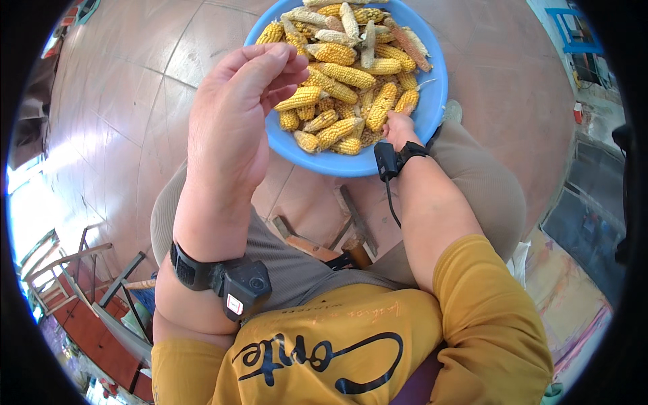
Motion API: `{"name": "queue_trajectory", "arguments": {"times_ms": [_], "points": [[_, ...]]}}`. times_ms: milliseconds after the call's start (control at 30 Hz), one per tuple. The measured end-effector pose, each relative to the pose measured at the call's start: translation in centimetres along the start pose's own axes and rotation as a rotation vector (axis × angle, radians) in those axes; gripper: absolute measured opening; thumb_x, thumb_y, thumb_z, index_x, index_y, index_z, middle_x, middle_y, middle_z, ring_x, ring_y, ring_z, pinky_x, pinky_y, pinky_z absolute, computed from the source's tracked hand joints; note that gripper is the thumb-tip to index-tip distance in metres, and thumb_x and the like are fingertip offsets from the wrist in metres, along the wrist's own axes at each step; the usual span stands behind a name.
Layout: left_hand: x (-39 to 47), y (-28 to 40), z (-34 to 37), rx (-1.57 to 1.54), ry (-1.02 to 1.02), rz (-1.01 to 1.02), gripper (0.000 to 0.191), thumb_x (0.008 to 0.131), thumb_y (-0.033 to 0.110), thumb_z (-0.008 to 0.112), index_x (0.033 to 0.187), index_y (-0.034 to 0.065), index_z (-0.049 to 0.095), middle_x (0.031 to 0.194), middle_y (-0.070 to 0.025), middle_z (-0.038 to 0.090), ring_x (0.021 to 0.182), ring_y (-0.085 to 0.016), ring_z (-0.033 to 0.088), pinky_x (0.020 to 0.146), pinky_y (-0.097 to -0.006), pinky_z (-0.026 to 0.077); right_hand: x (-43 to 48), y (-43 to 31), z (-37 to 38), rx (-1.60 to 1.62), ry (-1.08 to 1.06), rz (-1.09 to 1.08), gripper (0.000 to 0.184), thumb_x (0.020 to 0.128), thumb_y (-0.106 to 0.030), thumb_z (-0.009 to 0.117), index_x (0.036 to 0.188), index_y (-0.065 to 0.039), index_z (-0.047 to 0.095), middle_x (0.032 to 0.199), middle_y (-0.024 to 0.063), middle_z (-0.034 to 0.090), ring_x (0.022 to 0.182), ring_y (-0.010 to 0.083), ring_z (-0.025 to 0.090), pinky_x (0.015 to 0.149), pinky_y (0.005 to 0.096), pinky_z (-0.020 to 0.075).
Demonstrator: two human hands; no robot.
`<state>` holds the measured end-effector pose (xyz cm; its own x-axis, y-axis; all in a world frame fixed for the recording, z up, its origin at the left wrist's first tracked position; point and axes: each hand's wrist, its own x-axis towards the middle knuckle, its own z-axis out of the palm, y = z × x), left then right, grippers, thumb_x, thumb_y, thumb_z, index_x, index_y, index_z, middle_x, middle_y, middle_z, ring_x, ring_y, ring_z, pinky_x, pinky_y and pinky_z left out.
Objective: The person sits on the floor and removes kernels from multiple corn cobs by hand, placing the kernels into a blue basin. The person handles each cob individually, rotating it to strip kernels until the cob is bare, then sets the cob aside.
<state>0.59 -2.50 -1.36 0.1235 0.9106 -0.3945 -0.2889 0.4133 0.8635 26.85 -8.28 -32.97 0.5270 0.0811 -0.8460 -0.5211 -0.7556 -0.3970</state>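
A blue plastic basin (324,164) stands on the floor before me, heaped with yellow corn cobs (349,75) and several pale stripped cobs (349,21). Loose kernels (372,136) show low in the heap. My left hand (233,106) is raised over the basin's left rim, nearer the camera. Its fingers curl loosely with the thumb against the index finger, and no object shows in it. Inside the near right part of the basin, my right hand (400,126) reaches down beside a partly bare cob (380,107). Its fingertips are mostly hidden, so I cannot tell whether they grip anything.
My knees flank the basin on the tiled floor (126,96). A wooden frame (309,248) lies between my legs. Chair-like frames (76,263) stand at lower left. A blue frame (572,30) is at upper right. A cable (391,202) hangs from my right wrist device (387,161).
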Motion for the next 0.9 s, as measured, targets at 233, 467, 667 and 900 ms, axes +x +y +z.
{"name": "queue_trajectory", "arguments": {"times_ms": [233, 467, 667, 900], "points": [[0.4, -0.5, 0.5, 0.056, -0.01, -0.013, 0.015, 0.09, 0.015, 0.06, 0.098, 0.0023, 0.062, 0.09, -0.0065, 0.068, 0.086, -0.014, 0.063, 0.08, -0.0264, 0.046, -4.3, -2.3, -1.6, 0.178, -0.258, 0.002, 0.013, 0.093, -0.024, 0.061, 0.091, -0.013, 0.054, 0.07, 0.0, 0.048, 0.057, 0.0108, 0.045, 0.043, 0.0229, 0.0351], [0.1, -2.7, 1.2, 0.077, -0.051, -0.162, 0.024, 0.089, 0.02, 0.063, 0.106, 0.0042, 0.057, 0.093, -0.0054, 0.064, 0.086, -0.016, 0.062, 0.077, -0.0317, 0.048, -17.5, -4.5, -3.7, 0.103, -0.654, -0.403, 0.017, 0.088, -0.022, 0.068, 0.083, -0.009, 0.059, 0.068, -0.0006, 0.054, 0.055, 0.0091, 0.048, 0.042, 0.0227, 0.0363], [-1.8, -5.0, 3.0, -0.2, -0.387, -0.366, 0.039, 0.091, 0.028, 0.061, 0.118, 0.0021, 0.051, 0.104, -0.008, 0.06, 0.092, -0.024, 0.061, 0.08, -0.0379, 0.049, -29.3, -4.7, -9.1, -0.105, -1.004, -0.605, 0.016, 0.09, -0.023, 0.065, 0.091, -0.008, 0.06, 0.074, -0.0002, 0.057, 0.057, 0.0078, 0.051, 0.044, 0.0203, 0.0364], [-5.3, -3.8, 4.1, -0.124, -0.432, -0.047, 0.06, 0.083, 0.009, 0.071, 0.132, -0.0003, 0.037, 0.1, -0.0087, 0.059, 0.077, -0.016, 0.063, 0.063, -0.0296, 0.056, -31.4, -8.2, -17.6, -0.198, -0.754, -0.784, 0.027, 0.091, -0.021, 0.062, 0.109, -0.001, 0.058, 0.084, 0.0082, 0.063, 0.059, 0.0089, 0.057, 0.041, 0.0191, 0.0393]]}}
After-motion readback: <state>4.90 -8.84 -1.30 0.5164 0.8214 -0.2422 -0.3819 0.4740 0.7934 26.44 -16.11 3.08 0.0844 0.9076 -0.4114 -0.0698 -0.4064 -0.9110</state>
